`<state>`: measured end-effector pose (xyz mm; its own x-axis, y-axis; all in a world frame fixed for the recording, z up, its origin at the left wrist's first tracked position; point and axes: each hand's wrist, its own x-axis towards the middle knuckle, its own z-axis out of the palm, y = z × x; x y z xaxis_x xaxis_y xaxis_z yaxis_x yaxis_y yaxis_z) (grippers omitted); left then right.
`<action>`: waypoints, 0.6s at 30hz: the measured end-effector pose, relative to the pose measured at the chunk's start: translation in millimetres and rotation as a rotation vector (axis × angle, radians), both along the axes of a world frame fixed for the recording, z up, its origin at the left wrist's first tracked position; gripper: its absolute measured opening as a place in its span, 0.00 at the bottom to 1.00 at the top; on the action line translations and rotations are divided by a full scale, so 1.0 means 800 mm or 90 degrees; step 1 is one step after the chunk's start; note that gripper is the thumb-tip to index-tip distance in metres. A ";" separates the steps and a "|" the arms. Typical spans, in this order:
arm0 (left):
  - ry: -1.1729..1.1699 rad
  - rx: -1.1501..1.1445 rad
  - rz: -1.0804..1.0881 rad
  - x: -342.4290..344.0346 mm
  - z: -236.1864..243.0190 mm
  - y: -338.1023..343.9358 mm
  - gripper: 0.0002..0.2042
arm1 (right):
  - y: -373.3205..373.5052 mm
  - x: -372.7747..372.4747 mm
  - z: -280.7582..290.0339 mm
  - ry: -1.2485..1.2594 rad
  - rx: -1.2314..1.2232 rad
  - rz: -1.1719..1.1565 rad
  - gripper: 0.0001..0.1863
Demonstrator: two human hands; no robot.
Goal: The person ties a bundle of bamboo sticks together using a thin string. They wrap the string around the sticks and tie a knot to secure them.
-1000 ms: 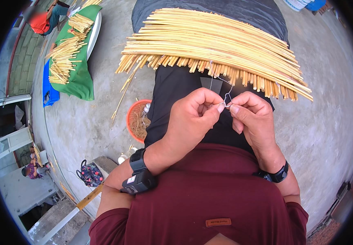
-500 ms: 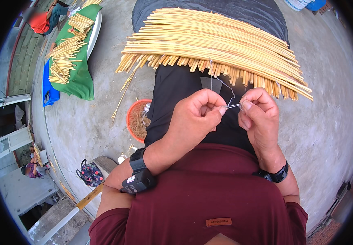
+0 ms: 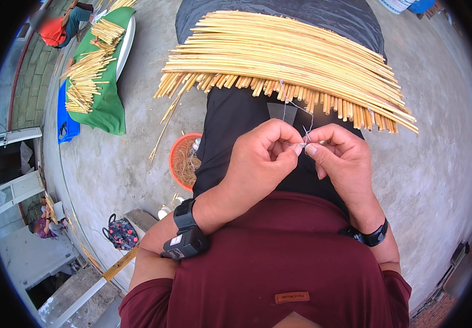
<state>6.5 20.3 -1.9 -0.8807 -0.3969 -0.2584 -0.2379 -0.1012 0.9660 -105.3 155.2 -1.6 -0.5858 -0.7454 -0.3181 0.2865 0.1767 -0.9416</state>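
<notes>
Both my hands are in front of my lap, fingertips nearly touching. My left hand (image 3: 263, 161) pinches a pale thread (image 3: 311, 116) between thumb and forefinger. Against it, my right hand (image 3: 346, 161) pinches the same thread, and short thin strands cross and stick up above the fingertips. The thread runs up to the near edge of a wide layer of straw-coloured stalks (image 3: 285, 46), which look like cut reeds. These stalks lie side by side in overlapping rows, with their cut ends toward me. A dark cover (image 3: 192, 16) lies under them.
An orange basket (image 3: 172, 172) of brown fibre stands on the concrete floor left of my legs. Farther left, more stalks (image 3: 86, 82) lie on a green cloth (image 3: 114, 112) beside a blue crate (image 3: 70, 128). A person in red (image 3: 53, 31) sits beyond. A floral bag (image 3: 121, 233) rests lower left.
My right hand has moved left, so its fingertips now meet those of my left hand. The thread between them has shortened and its loop has shifted. The stalks have not moved.
</notes>
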 end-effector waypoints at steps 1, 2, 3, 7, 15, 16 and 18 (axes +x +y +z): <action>0.001 -0.005 -0.004 0.000 -0.001 0.000 0.03 | 0.001 -0.001 0.000 0.006 0.020 0.016 0.01; -0.002 -0.002 -0.007 0.001 -0.001 0.000 0.03 | 0.001 -0.003 0.000 0.013 0.038 0.031 0.01; -0.005 0.002 -0.009 0.001 -0.001 0.000 0.04 | 0.001 -0.003 -0.002 -0.008 0.017 0.024 0.01; 0.014 0.026 -0.021 0.000 0.000 0.000 0.04 | 0.002 -0.005 -0.008 -0.108 -0.047 0.012 0.01; 0.013 0.250 -0.009 -0.001 0.006 -0.003 0.06 | 0.001 -0.003 -0.009 -0.123 -0.095 -0.017 0.02; 0.007 0.251 -0.015 -0.001 0.006 -0.004 0.06 | 0.000 -0.001 -0.009 -0.082 -0.090 -0.024 0.02; -0.011 0.198 -0.014 -0.002 0.004 -0.001 0.06 | -0.001 0.002 -0.010 0.002 -0.083 -0.024 0.02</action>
